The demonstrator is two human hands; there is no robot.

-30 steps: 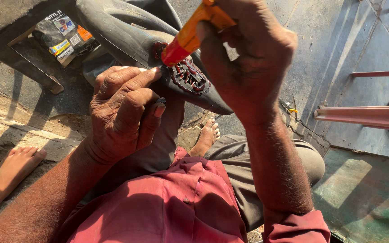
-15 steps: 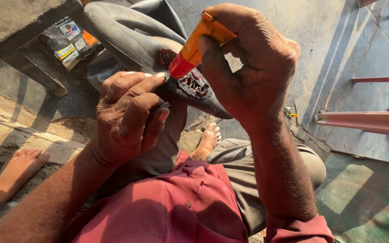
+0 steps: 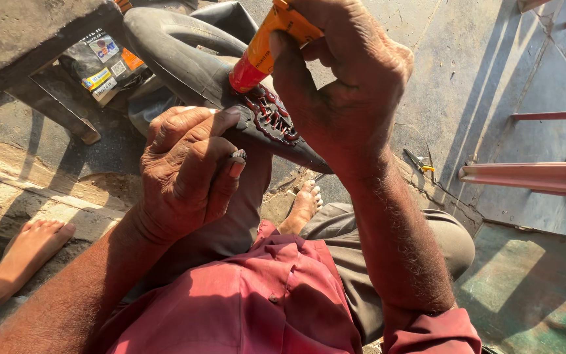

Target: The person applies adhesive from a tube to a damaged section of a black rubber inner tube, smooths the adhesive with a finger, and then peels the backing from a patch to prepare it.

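Adhesive tube applied to a black rubber inner tube held over the knee.

The black rubber tube (image 3: 185, 59) lies across the person's lap above the concrete floor (image 3: 453, 72). Left hand (image 3: 188, 170): fingers clenched around the rubber just beside the work area, steadying it. Right hand (image 3: 342, 85): fingers grasping an orange tube with a red cap end (image 3: 257, 56), tilted, tip touching the rubber. Red lines (image 3: 273, 118) cover the rubber beneath the tip.
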